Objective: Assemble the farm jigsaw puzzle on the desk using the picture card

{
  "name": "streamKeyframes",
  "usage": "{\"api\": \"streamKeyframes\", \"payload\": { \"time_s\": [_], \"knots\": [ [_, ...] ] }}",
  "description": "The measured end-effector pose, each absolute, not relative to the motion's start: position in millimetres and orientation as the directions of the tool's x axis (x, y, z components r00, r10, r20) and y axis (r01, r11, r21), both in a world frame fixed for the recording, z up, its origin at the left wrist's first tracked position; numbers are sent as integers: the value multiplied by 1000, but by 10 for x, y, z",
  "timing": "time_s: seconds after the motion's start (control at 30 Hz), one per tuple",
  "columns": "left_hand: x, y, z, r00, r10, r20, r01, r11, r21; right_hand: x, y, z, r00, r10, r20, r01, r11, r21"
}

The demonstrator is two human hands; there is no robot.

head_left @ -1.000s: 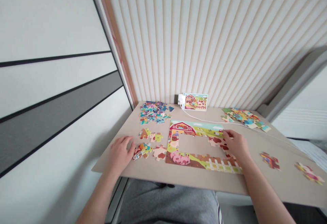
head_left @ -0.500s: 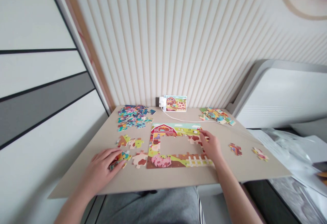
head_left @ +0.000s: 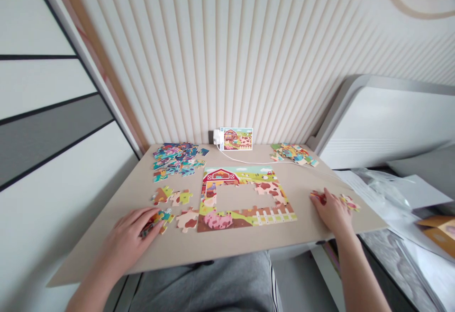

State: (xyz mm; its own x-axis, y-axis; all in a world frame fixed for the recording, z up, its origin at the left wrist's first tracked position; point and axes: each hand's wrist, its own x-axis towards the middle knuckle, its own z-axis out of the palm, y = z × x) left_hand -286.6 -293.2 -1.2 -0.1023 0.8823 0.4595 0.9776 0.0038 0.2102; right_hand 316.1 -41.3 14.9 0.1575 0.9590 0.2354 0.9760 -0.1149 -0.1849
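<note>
The partly joined farm jigsaw puzzle (head_left: 245,219) lies mid-table, a frame of joined pieces around a bare rectangular gap. At its left, my left hand (head_left: 131,236) curls around several colourful puzzle pieces (head_left: 166,218), partly hidden under the fingers. Loose beside that hand are a cow-patterned piece (head_left: 186,219) and a green-brown piece (head_left: 162,195). On the right side of the table, my right hand (head_left: 332,210) has its thumb and fingers closed at a red puzzle piece (head_left: 314,195). Another loose piece (head_left: 350,202) lies just beyond that hand.
A heap of blue-purple pieces (head_left: 176,158) lies at the back left, another mixed heap (head_left: 295,154) at the back right. A farm picture card (head_left: 237,139) leans against the ribbed wall beside a white charger (head_left: 216,136), whose cable (head_left: 256,162) crosses the tabletop.
My right hand has moved right, from the puzzle's right edge to the red loose piece. The left hand stays over its pieces. The view has shifted slightly.
</note>
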Motion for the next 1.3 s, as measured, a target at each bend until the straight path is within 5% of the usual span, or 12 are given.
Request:
{"api": "streamKeyframes", "payload": {
  "time_s": [0.17,0.27,0.37,0.47,0.67,0.87,1.3],
  "knots": [
    [-2850,-2924,-2,-110,886,450,978,16,207,3168,-333,167,169,919,357,935,-35,-354],
    [-2858,-2921,-7,-108,888,447,980,20,198,3050,-311,311,180,924,337,828,42,-559],
    [-2857,-2918,7,-93,886,455,987,21,162,2765,-339,487,140,976,168,518,72,-853],
    [-2759,-2886,100,-53,886,460,995,8,100,2335,-389,645,-23,995,98,196,100,-975],
    [-2135,-2556,446,78,877,473,987,-135,87,1384,-359,811,-295,955,-15,207,49,-977],
    [-1580,-2148,563,94,890,446,962,-196,188,576,-268,658,-537,843,19,265,191,-945],
    [-1505,-2206,423,60,917,395,949,-174,261,391,-481,436,-604,797,23,348,290,-891]
  ]
}}
